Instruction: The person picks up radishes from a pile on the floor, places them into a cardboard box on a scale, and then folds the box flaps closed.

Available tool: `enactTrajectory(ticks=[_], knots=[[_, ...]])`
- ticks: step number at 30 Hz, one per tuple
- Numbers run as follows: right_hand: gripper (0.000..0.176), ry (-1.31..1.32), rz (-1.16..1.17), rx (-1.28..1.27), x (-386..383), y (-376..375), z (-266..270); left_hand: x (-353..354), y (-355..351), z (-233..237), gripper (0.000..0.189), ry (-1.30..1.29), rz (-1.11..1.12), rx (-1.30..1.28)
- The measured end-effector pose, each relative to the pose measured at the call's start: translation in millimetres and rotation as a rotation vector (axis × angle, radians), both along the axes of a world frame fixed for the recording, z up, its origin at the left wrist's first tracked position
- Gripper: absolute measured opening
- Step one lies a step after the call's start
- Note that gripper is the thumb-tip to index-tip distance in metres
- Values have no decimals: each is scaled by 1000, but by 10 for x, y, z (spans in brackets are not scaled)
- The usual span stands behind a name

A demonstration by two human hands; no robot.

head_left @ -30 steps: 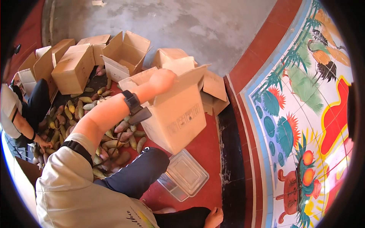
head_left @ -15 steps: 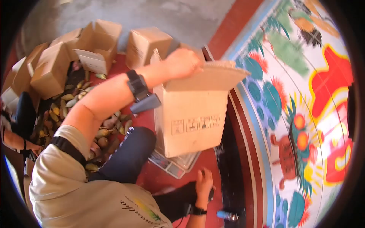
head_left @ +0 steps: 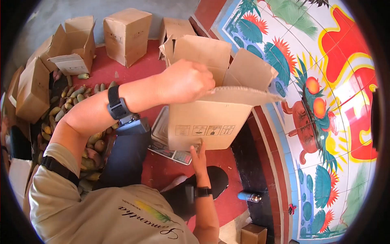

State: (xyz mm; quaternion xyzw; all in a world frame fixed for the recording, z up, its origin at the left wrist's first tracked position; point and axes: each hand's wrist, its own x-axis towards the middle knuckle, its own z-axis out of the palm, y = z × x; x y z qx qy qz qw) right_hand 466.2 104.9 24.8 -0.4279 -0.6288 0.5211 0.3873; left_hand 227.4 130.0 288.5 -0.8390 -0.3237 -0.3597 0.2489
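A cardboard box [head_left: 207, 118] with raised top flaps is in the middle of the head view, with printed handling symbols on its near side. My left hand [head_left: 185, 81] is closed round the box's upper flap edge at the left. Low on the near side, my right hand [head_left: 198, 160] touches the box with its thumb and fingers apart. Partly behind the box and to its left, a flat digital scale [head_left: 159, 132] with a keypad shows on the red floor; whether the box rests on it is hidden.
Root vegetables [head_left: 57, 118] lie piled at left, with an open carton [head_left: 73, 44] and a standing carton [head_left: 128, 36] behind. A painted tile wall [head_left: 292, 110] runs along the right. A blue can [head_left: 248, 197] and a small box [head_left: 254, 234] are at lower right.
The box has shifted off part of the scale, exposing its left side, and its inner flaps now show. My right hand has come up to the box's lower near side.
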Motion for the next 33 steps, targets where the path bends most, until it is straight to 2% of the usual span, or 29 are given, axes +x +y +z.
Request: enactTrajectory(ticks=[3,5,9,11,12,14,15,17,19,23,27,29,30,32,33], knots=[[66,-84,59,-53,-19,113,-211,-20,-116,-123,14,109,-10,-46],[78,-184,105,-196,-54,154,-343,-47,-168,-291,9,226,0,-60],[73,-230,129,-227,-117,56,-410,-130,-338,-627,11,287,-43,-148],[73,-461,141,-108,-138,18,-468,-162,-426,-707,12,270,-69,-172],[73,-460,134,-109,-132,-1,-441,-167,-482,-739,12,247,-84,-198],[71,-640,240,-196,-128,-10,-313,-183,-576,-803,12,263,-99,-223],[71,-640,232,-192,-128,-9,-225,-193,-609,-845,12,249,-122,-272],[66,-587,457,-303,-122,-9,-92,-219,-646,-952,17,185,-195,-333],[63,-570,374,-215,-78,-16,-485,-234,-698,-979,16,202,-162,-307],[54,-468,195,22,-119,-115,-483,-145,-725,-910,12,310,-168,-262],[54,-455,206,-110,-190,4,-556,25,-637,-887,13,305,-287,-156],[57,-255,275,-106,-252,23,-597,69,-601,-835,13,410,-287,-151],[57,-252,253,-106,-294,9,-548,79,-591,-827,13,414,-307,-144],[58,-278,178,-77,-363,-30,-387,6,-593,-839,13,389,-221,-179],[58,-291,164,-208,-379,-95,-108,-33,-636,-822,12,406,-164,-232]])
